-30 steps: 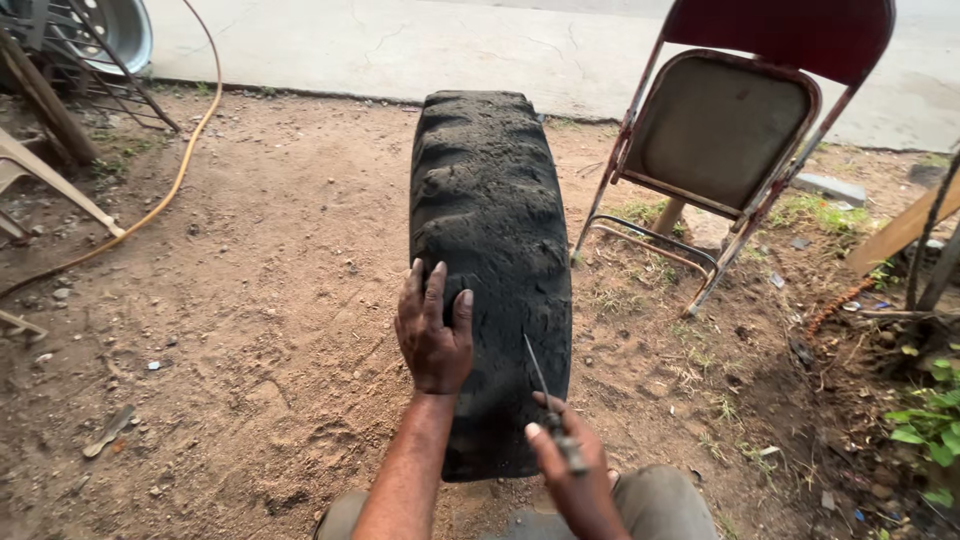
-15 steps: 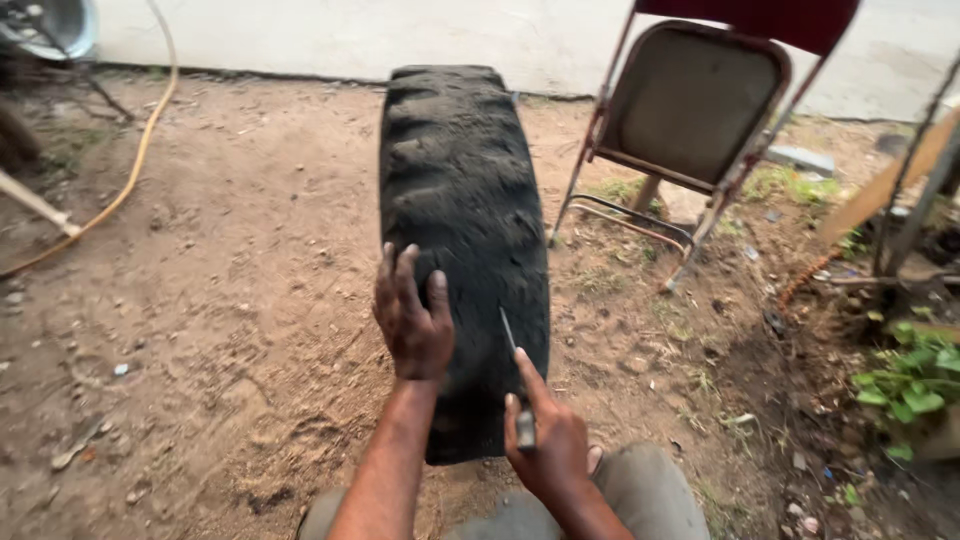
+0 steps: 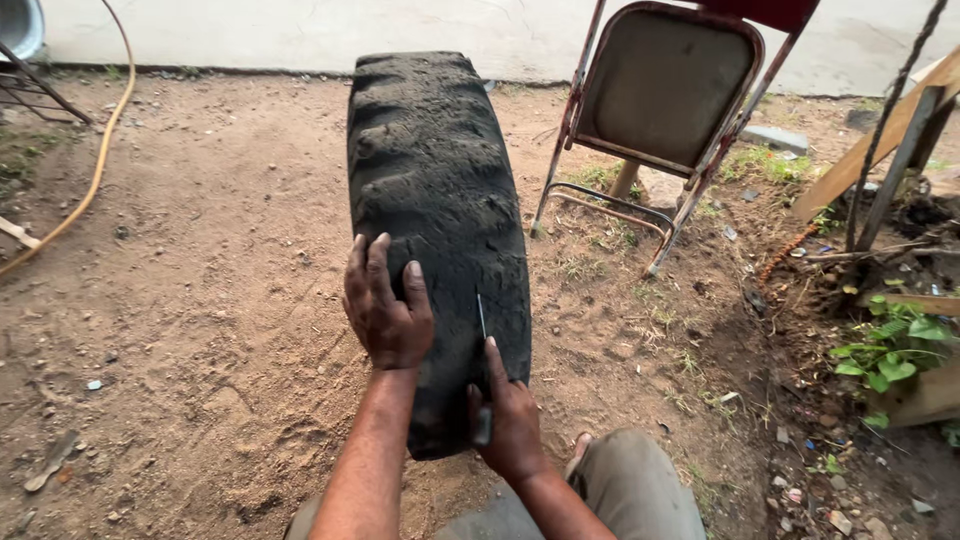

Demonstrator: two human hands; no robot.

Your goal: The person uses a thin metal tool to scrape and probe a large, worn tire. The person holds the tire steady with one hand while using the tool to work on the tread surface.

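A large black, mud-caked rubber tyre (image 3: 435, 220) is standing upright on the bare dirt ground (image 3: 200, 300). The left hand (image 3: 385, 305) is lying open and flat on its tread. Just beside it, the right hand (image 3: 508, 420) is gripping a thin metal blade (image 3: 481, 318), tip touching the tyre. A folding metal chair (image 3: 660, 110) is standing right of the tyre.

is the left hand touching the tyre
Touching: the head view shows the left hand lying flat on the black tyre, palm and fingers pressed on the tread with no gap.
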